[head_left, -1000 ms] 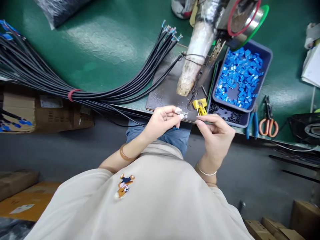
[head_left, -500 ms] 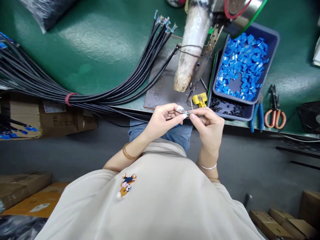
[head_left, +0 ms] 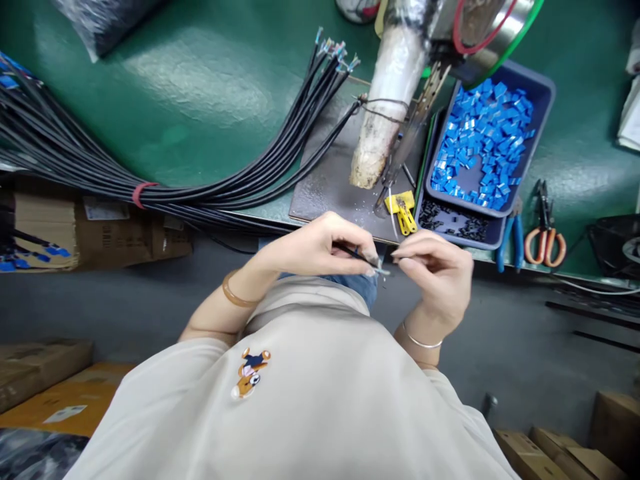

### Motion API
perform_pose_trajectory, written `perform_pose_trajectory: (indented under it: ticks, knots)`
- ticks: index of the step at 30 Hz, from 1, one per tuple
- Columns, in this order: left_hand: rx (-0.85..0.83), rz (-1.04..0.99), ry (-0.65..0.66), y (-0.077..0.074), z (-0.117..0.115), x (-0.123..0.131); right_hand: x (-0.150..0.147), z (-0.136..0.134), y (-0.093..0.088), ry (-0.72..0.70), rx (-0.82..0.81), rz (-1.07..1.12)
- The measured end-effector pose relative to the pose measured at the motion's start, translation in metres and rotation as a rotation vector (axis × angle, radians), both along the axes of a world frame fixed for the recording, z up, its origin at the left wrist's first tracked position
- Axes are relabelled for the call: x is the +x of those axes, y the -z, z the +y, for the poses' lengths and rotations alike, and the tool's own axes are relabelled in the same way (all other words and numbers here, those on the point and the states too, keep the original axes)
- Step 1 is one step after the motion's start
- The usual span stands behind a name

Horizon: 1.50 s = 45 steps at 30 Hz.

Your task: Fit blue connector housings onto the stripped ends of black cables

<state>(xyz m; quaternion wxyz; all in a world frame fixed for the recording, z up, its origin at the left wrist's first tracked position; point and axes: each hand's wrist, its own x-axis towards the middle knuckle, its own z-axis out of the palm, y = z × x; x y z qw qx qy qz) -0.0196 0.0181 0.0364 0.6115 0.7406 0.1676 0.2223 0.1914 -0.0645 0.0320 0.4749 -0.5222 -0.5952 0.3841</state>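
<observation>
**Surface and room.** The table (head_left: 210, 87) has a glossy green top. A dark mat (head_left: 327, 183) lies on its near edge at centre. Below the table is a grey floor (head_left: 525, 347). 1 cardboard carton (head_left: 100, 223) sits under the table edge at left, and more cartons (head_left: 550, 450) lie on the floor at near right.

**Count on the table.**
- 1 bundle of black cables (head_left: 240, 187) fans in from the far left. It is bound by 1 red band (head_left: 141, 193), and its stripped ends (head_left: 334, 55) lie at far centre.
- 1 pale taped cylinder (head_left: 385, 113) leans over the mat.
- 2 trays sit at right: 1 blue tray (head_left: 543, 90) filled with small blue parts, and 1 lower tray (head_left: 493, 233) with small black parts, partly under it.
- 1 yellow clip (head_left: 404, 208) lies just left of the lower tray.
- 1 pair of blue-handled pliers (head_left: 507, 233) and 1 pair of orange-handled scissors (head_left: 546, 237) lie right of the trays.
- 1 grey plastic bag (head_left: 100, 20) lies at far left.

**Hands.** Both are held off the near table edge, above the lap.
- The left hand (head_left: 315, 248) has its fingers closed, pinching 1 thin black cable (head_left: 357, 255) close to its bare tip.
- The right hand (head_left: 436, 268) has thumb and forefinger pressed together just beside that tip. Actual contact is too small to confirm.
- Each wrist carries 1 bangle.
</observation>
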Motion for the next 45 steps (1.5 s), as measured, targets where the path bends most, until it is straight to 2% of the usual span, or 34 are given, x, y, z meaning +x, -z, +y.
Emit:
perform_pose_trajectory:
  ticks: [2,3,5,6,8,9,10,11,12,13,14,15,17,19,21,24,28,33,39,42,45]
  knots:
    - [0.222,0.11,0.179,-0.031,-0.006,-0.007,0.007,-0.003,-0.006,0.143,0.112,-0.017]
    - [0.344,0.203,0.224,-0.047,-0.014,-0.01,0.009,-0.005,-0.008,0.208,0.15,-0.02]
    - [0.53,0.424,0.197,-0.072,-0.036,-0.017,0.012,-0.006,-0.01,0.293,0.176,-0.026]
    - [0.591,0.5,0.088,-0.079,-0.048,-0.021,0.012,-0.006,-0.01,0.319,0.169,-0.031]
    - [0.597,0.635,-0.024,-0.081,-0.069,-0.027,0.012,-0.006,-0.008,0.343,0.129,-0.047]
    - [0.531,0.645,-0.075,-0.075,-0.076,-0.03,0.012,-0.006,-0.007,0.344,0.11,-0.057]
    - [0.388,0.628,-0.067,-0.066,-0.082,-0.033,0.011,-0.005,-0.007,0.34,0.094,-0.07]
    - [0.193,0.578,-0.09,-0.053,-0.087,-0.036,0.012,-0.004,-0.006,0.33,0.083,-0.085]
    - [-0.072,0.533,-0.133,-0.037,-0.09,-0.039,0.012,-0.003,-0.006,0.316,0.076,-0.101]
    - [-0.347,0.441,-0.285,-0.02,-0.094,-0.041,0.013,-0.002,-0.006,0.301,0.073,-0.116]
    - [-0.554,0.338,-0.476,-0.002,-0.097,-0.042,0.014,-0.001,-0.006,0.284,0.07,-0.129]
    - [-0.678,0.234,-0.675,0.015,-0.101,-0.043,0.015,0.001,-0.007,0.266,0.066,-0.14]
    - [-0.737,0.041,-0.967,0.044,-0.107,-0.043,0.018,0.004,-0.009,0.234,0.058,-0.152]
    - [-0.706,-0.095,-1.057,0.06,-0.109,-0.038,0.021,0.007,-0.012,0.206,0.044,-0.162]
    - [-0.674,-0.173,-1.04,0.063,-0.106,-0.028,0.022,0.009,-0.016,0.182,0.03,-0.174]
    - [-0.667,-0.176,-0.907,0.053,-0.089,-0.01,0.018,0.008,-0.022,0.182,0.021,-0.17]
    - [-0.608,-0.174,-0.802,0.035,-0.062,0.009,0.003,-0.001,-0.026,0.279,0.027,-0.148]
    - [-0.607,-0.18,-0.586,0.028,-0.04,0.013,-0.028,-0.017,-0.022,0.404,-0.007,-0.117]
    - [-0.718,-0.152,-0.435,0.028,-0.033,0.008,-0.057,-0.027,-0.006,0.47,-0.116,-0.028]
    - [-0.693,-0.15,-0.405,0.029,-0.035,0.008,-0.059,-0.029,-0.002,0.515,-0.131,-0.015]
    - [-0.634,-0.152,-0.416,0.029,-0.038,0.01,-0.054,-0.027,-0.002,0.465,-0.14,-0.006]
